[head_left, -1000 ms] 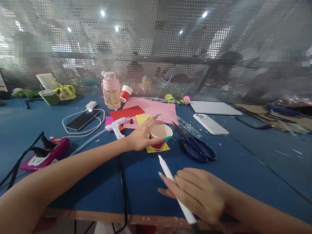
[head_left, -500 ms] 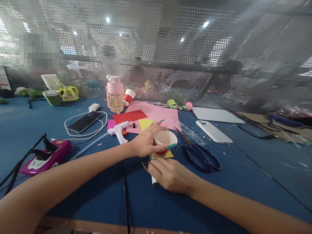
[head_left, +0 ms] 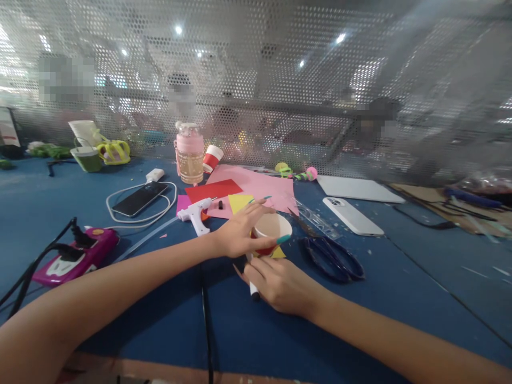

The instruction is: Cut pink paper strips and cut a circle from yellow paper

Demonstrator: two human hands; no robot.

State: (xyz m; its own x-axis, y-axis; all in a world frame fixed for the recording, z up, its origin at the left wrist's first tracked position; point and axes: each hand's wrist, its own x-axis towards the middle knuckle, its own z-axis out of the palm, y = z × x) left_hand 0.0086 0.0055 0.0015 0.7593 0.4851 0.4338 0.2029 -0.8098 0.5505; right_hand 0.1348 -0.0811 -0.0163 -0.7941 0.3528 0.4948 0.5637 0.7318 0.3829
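Observation:
A red-and-white paper cup (head_left: 276, 226) stands upright on yellow paper (head_left: 240, 202), its open rim upward. My left hand (head_left: 242, 233) is closed around its left side, thumb across the near side and fingers along the far side. Below the cup, my right hand (head_left: 276, 282) grips a white marker (head_left: 254, 288) with a black end. The marker's tip is hidden by the fingers near the cup's base. A small black cap (head_left: 220, 205) lies on pink paper (head_left: 266, 186). To the right of the cup are dark blue-handled scissors (head_left: 334, 261).
A white glue gun (head_left: 196, 216) lies left of the cup, near red paper (head_left: 214, 188). Farther left are a black phone (head_left: 140, 199) with its cable and a magenta power strip (head_left: 80, 258). A pink-lidded bottle (head_left: 189, 154) stands behind; a white phone (head_left: 352, 216) lies right.
My right hand and the marker have shifted slightly up toward the cup. My left hand and the cup stay practically where they were.

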